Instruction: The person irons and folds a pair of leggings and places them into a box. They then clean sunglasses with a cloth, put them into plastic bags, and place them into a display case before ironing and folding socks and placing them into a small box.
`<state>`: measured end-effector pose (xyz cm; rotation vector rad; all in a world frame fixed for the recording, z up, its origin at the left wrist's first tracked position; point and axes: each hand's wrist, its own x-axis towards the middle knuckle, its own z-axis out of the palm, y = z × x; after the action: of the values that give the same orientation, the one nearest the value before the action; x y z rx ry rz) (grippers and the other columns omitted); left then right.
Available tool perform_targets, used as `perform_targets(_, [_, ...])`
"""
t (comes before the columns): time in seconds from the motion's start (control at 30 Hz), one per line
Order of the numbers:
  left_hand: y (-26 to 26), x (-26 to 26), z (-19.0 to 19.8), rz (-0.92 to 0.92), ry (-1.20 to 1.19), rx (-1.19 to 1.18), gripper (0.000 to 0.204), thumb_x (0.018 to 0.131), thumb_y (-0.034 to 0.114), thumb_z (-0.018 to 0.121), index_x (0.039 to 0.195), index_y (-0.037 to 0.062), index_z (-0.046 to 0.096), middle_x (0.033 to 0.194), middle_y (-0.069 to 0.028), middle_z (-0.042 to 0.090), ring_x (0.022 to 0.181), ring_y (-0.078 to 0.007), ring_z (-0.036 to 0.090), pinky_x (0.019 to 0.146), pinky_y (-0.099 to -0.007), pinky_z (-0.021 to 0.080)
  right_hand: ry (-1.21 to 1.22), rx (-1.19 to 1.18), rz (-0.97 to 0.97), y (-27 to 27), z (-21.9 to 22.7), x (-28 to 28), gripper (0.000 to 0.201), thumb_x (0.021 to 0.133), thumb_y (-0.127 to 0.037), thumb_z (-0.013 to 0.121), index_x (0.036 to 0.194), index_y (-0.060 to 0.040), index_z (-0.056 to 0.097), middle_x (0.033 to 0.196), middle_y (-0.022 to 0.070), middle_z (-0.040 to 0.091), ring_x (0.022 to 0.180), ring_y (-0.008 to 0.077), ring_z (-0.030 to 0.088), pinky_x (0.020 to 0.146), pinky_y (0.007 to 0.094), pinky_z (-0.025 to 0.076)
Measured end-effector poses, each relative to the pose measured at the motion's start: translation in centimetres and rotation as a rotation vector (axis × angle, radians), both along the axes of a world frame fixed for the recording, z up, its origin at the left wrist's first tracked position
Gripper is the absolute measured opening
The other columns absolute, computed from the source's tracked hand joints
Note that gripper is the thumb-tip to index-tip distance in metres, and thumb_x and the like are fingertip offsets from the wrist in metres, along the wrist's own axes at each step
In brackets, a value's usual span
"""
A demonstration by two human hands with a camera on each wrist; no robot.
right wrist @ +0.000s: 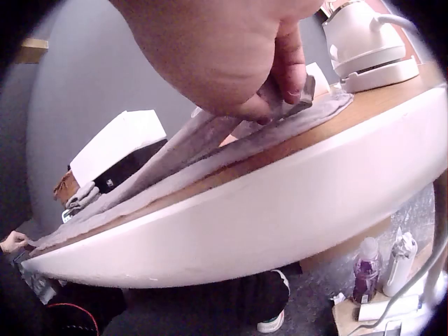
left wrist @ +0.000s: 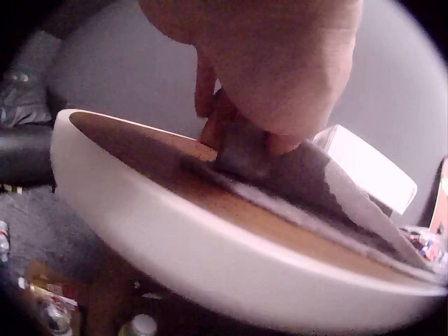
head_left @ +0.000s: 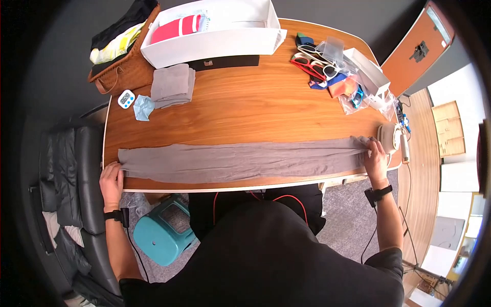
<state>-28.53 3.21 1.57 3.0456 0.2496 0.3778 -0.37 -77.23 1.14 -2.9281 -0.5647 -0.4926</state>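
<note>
A long grey cloth (head_left: pixel 240 159) lies stretched in a wrinkled strip along the table's front edge. At its left end my left hand (head_left: pixel 111 180) pinches the edge between thumb and fingers; in the left wrist view that part of the cloth (left wrist: pixel 297 175) is raised off the wood. My right hand (head_left: pixel 376 159) pinches the opposite end, where the fabric bunches up. In the right wrist view the cloth (right wrist: pixel 175 150) rises in a fold toward the thumb and fingers (right wrist: pixel 290 70). Part of each grip is hidden behind the palm in the wrist views.
Folded grey cloth (head_left: pixel 173 86), a blue mask (head_left: pixel 143 108) and a timer (head_left: pixel 126 99) lie back left. A white box (head_left: pixel 215 48) and wicker basket (head_left: pixel 120 71) stand behind. Sunglasses (head_left: pixel 309 66) and bags lie back right. A white kettle (right wrist: pixel 364 38) stands by my right hand.
</note>
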Motion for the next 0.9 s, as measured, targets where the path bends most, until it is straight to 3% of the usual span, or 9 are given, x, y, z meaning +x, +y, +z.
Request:
perform_targets(0.07, [0.7,-0.1,0.4,0.066,-0.051,-0.055,0.023,0.105,0.007,0.058,0.118,-0.0066,0.072,0.125,-0.0224,0.072,0.119,-0.0411,0.067,0.106,-0.0454,0.052,0.066,0.040,-0.093,-0.5,0.5,0.2,0.017,0.085,0.005,0.068,0.099,-0.0017,0.062,0.103,0.0158,0.068,0.095,0.0409,0.069,0.084,0.0491,0.056])
perform_targets(0.17, [1.4,-0.3,1.0,0.095,-0.143,-0.115,0.022,0.105,0.007,0.060,0.117,-0.0055,0.073,0.121,-0.0199,0.073,0.115,-0.0390,0.068,0.103,-0.0448,0.053,0.038,0.191,-0.099,-0.8,1.6,-0.4,0.017,0.085,0.006,0.068,0.099,-0.0020,0.062,0.102,0.0148,0.069,0.093,0.0382,0.069,0.084,0.0459,0.057])
perform_targets(0.2, [1.5,-0.6,0.9,0.105,-0.182,-0.124,0.023,0.104,0.006,0.060,0.118,-0.0054,0.073,0.120,-0.0197,0.073,0.114,-0.0389,0.068,0.103,-0.0446,0.053,-0.069,0.161,-0.046,-0.9,2.0,-0.6,0.018,0.085,0.008,0.068,0.099,-0.0024,0.063,0.103,0.0136,0.069,0.092,0.0347,0.069,0.084,0.0432,0.057])
perform_targets(0.3, [1.2,-1.4,0.2,0.087,-0.109,-0.084,0.023,0.102,0.005,0.061,0.119,-0.0050,0.073,0.120,-0.0193,0.073,0.115,-0.0388,0.068,0.102,-0.0445,0.053,-0.052,0.228,-0.048,-1.5,1.3,-2.1,0.018,0.085,0.008,0.068,0.099,-0.0024,0.063,0.105,0.0132,0.069,0.095,0.0338,0.069,0.086,0.0424,0.057])
perform_targets(0.47, [0.4,-2.1,-1.6,0.057,-0.006,-0.042,0.024,0.097,-0.001,0.065,0.119,-0.0047,0.074,0.122,-0.0207,0.072,0.118,-0.0390,0.067,0.105,-0.0447,0.053,0.057,0.103,-0.021,-2.3,-2.0,-4.1,0.019,0.084,0.007,0.069,0.100,-0.0027,0.064,0.108,0.0144,0.068,0.100,0.0383,0.068,0.087,0.0448,0.056])
perform_targets(0.73, [-0.2,-2.1,-0.7,0.021,-0.033,0.046,0.023,0.088,-0.004,0.071,0.111,-0.0042,0.074,0.120,-0.0178,0.071,0.117,-0.0383,0.067,0.104,-0.0443,0.054,-0.012,-0.005,0.018,-2.3,-1.1,-4.0,0.018,0.088,0.001,0.071,0.104,-0.0054,0.070,0.107,0.0116,0.069,0.101,0.0353,0.070,0.085,0.0448,0.058])
perform_targets(0.9, [1.5,-2.0,-2.8,0.025,-0.052,0.080,0.022,0.083,-0.006,0.072,0.105,-0.0027,0.073,0.118,-0.0166,0.070,0.119,-0.0384,0.066,0.106,-0.0466,0.052,-0.021,-0.019,-0.034,-2.8,-0.6,-4.3,0.019,0.088,0.000,0.067,0.105,-0.0071,0.073,0.105,0.0105,0.070,0.096,0.0352,0.072,0.079,0.0457,0.059])
